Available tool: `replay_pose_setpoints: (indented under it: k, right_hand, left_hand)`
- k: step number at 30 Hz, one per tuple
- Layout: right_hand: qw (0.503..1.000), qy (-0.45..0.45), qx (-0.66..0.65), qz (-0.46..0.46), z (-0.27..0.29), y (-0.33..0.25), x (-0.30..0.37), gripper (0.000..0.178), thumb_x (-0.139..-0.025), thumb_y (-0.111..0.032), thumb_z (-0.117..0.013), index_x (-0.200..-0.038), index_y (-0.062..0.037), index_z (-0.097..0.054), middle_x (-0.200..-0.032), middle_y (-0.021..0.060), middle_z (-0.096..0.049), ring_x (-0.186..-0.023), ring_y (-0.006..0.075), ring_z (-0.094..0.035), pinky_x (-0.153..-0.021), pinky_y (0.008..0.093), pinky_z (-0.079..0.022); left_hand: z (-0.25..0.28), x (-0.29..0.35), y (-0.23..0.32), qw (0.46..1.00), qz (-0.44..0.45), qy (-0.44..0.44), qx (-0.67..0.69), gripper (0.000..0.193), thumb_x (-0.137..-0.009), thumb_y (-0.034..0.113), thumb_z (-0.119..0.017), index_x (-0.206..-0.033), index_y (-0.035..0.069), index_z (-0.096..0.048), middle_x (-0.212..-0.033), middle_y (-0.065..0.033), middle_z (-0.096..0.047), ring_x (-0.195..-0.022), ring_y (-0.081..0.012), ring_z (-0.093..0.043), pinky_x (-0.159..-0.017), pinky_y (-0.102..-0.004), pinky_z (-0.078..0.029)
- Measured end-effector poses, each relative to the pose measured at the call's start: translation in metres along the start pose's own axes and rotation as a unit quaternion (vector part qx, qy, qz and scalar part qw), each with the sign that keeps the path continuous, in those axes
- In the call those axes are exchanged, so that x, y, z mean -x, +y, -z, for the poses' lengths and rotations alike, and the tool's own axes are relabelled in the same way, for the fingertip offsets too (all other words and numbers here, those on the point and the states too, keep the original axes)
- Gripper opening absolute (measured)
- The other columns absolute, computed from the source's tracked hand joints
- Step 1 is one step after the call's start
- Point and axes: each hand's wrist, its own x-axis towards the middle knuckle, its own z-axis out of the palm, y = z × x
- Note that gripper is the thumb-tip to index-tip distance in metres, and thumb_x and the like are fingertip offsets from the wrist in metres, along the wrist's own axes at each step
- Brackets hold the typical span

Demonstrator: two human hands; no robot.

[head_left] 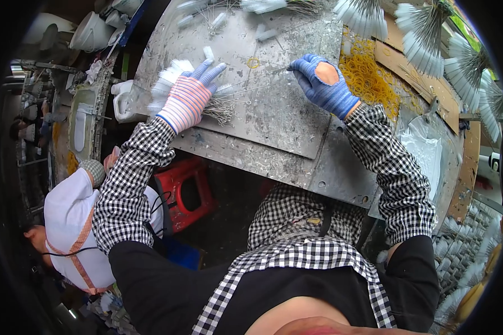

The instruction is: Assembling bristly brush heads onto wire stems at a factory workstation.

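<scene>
My left hand [187, 99], in a striped pink, white and blue glove, rests over a pile of white-bristled bottle brushes [170, 77] with its fingers stretched out. Their looped wire stems [222, 110] stick out to the right beneath it. A blue glove with a round hole on its back covers my right hand [321, 81]. Its fingertips are drawn together above the metal table, near a thin wire; what lies between them is too small to tell. Between the hands lies one yellow rubber band [253, 62].
Yellow rubber bands [369, 75] lie heaped right of my right hand, beside cardboard [416, 78]. More brushes lie at the table's [285, 123] far edge, and bundles [419, 36] fan out at the upper right. A red stool [187, 192] and another person [72, 223] are at left.
</scene>
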Motion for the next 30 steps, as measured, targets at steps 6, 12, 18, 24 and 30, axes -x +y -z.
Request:
replay_pose_setpoints:
  k: [6, 12, 18, 24, 30]
  right_hand:
    - [0.986, -0.149, -0.008, -0.076, -0.042, -0.05, -0.03, 0.021, -0.095, -0.018, -0.059, -0.114, -0.0097, -0.064, -0.097, 0.0153, -0.07, -0.093, 0.0343, -0.07, -0.079, 0.0476, -0.058]
    - [0.99, -0.053, 0.058, -0.12, -0.05, -0.01, -0.013, 0.024, -0.097, -0.028, -0.063, -0.11, -0.0077, -0.063, -0.099, 0.0175, -0.066, -0.09, 0.037, -0.068, -0.079, 0.0471, -0.056]
    - [0.99, 0.031, 0.094, -0.098, -0.021, -0.018, -0.016, 0.047, -0.089, -0.03, -0.068, -0.13, -0.0077, -0.061, -0.112, 0.0191, -0.068, -0.101, 0.0361, -0.067, -0.091, 0.0488, -0.053]
    - [0.956, 0.137, -0.26, -0.021, 0.076, -0.077, -0.043, 0.053, -0.096, -0.041, -0.068, -0.136, -0.0073, -0.061, -0.12, 0.0159, -0.069, -0.112, 0.0304, -0.067, -0.096, 0.0423, -0.055]
    - [0.691, 0.126, -0.695, -0.156, 0.181, -0.133, -0.012, 0.081, -0.101, -0.068, -0.045, -0.149, -0.0024, -0.046, -0.13, 0.0147, -0.064, -0.117, 0.0237, -0.064, -0.101, 0.0413, -0.05]
  left_hand:
    - [-0.027, -0.003, -0.004, 0.993, -0.074, 0.085, -0.014, 0.044, -0.074, 0.011, -0.07, -0.117, 0.006, -0.064, -0.13, -0.0121, -0.061, -0.131, -0.028, -0.054, -0.116, -0.0475, -0.039]
    - [-0.055, 0.019, -0.008, 0.987, -0.052, 0.151, -0.025, 0.026, -0.082, 0.014, -0.068, -0.108, 0.013, -0.065, -0.099, -0.0078, -0.068, -0.102, -0.0278, -0.067, -0.099, -0.0446, -0.049]
    - [-0.013, 0.052, -0.028, 0.942, 0.085, 0.24, 0.219, 0.038, -0.07, 0.011, -0.08, -0.105, 0.008, -0.066, -0.098, -0.011, -0.071, -0.095, -0.0313, -0.068, -0.09, -0.0423, -0.053]
    - [0.084, 0.036, 0.055, 0.597, -0.035, 0.289, 0.748, 0.013, -0.091, -0.001, -0.07, -0.101, 0.003, -0.063, -0.1, -0.0086, -0.074, -0.097, -0.0146, -0.07, -0.09, -0.0319, -0.056]
    - [0.118, -0.02, 0.17, 0.549, -0.133, 0.32, 0.761, 0.013, -0.09, 0.002, -0.073, -0.102, 0.002, -0.069, -0.093, -0.0071, -0.074, -0.09, -0.0131, -0.07, -0.083, -0.0295, -0.058]
